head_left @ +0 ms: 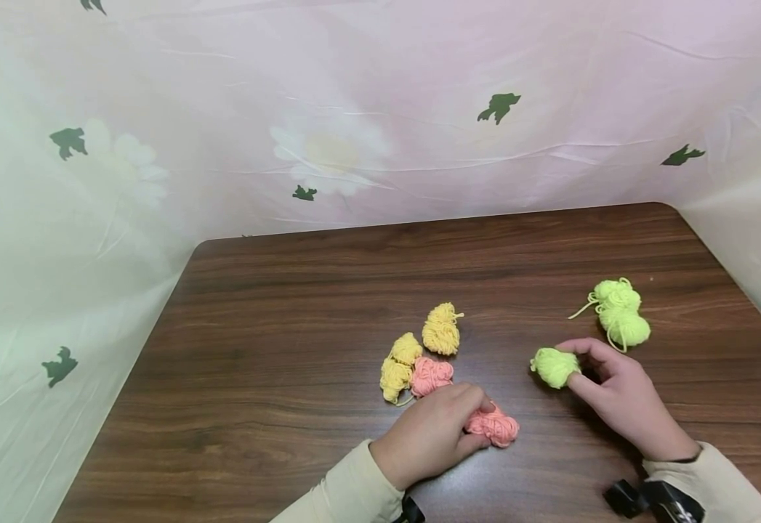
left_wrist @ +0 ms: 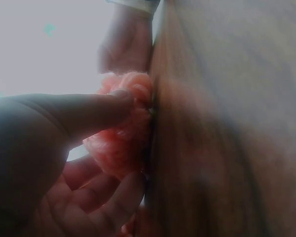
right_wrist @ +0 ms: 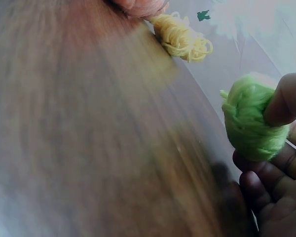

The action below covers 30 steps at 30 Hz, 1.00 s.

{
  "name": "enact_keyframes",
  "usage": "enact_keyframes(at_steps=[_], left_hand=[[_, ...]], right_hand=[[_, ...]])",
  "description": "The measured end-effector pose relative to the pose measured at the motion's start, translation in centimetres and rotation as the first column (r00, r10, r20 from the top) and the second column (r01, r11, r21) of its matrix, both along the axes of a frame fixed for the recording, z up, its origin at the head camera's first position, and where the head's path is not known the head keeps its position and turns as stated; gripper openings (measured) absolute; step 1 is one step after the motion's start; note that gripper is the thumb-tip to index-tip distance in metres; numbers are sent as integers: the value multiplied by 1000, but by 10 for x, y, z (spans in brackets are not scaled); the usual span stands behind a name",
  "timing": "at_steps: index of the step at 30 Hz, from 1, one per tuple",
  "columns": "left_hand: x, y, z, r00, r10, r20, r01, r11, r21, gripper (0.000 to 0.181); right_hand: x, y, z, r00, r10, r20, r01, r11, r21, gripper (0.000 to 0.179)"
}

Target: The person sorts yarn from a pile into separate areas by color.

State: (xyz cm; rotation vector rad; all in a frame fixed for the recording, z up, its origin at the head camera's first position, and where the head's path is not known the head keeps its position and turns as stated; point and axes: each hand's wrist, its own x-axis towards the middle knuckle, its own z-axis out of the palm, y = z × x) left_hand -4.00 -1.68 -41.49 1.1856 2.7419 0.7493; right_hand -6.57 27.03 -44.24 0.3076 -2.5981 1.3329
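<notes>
My left hand (head_left: 434, 434) grips a pink yarn ball (head_left: 494, 425) low at the table's front middle; in the left wrist view, thumb and fingers curl round the pink yarn (left_wrist: 119, 148). Between thumb and fingers, my right hand (head_left: 625, 392) pinches a lime-green yarn ball (head_left: 554, 367), seen also as green yarn (right_wrist: 254, 118) in the right wrist view. Another pink ball (head_left: 432, 375) lies just beyond the left hand, against a pair of yellow yarn balls (head_left: 396, 372). More yellow yarn (head_left: 442, 330) sits slightly farther back.
Two lime-green yarn bundles (head_left: 623, 319) touch each other beyond the right hand, a loose strand trailing left. The dark wood table (head_left: 275, 312) meets a pale floral cloth (head_left: 380, 109) at its back and sides.
</notes>
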Motion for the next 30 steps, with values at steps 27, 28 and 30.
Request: enact_keyframes(at_steps=[27,28,30], left_hand=[[0,0,1,1000,-6,0,6,1000,2,31],[0,0,1,1000,-6,0,6,1000,2,30],[0,0,0,1000,-7,0,7,1000,3,30]], right_hand=[[7,23,2,995,-102,2,102,995,5,35],[7,23,2,994,-107,1,107,994,4,34],[8,25,3,993,-121,5,121,993,11,33]])
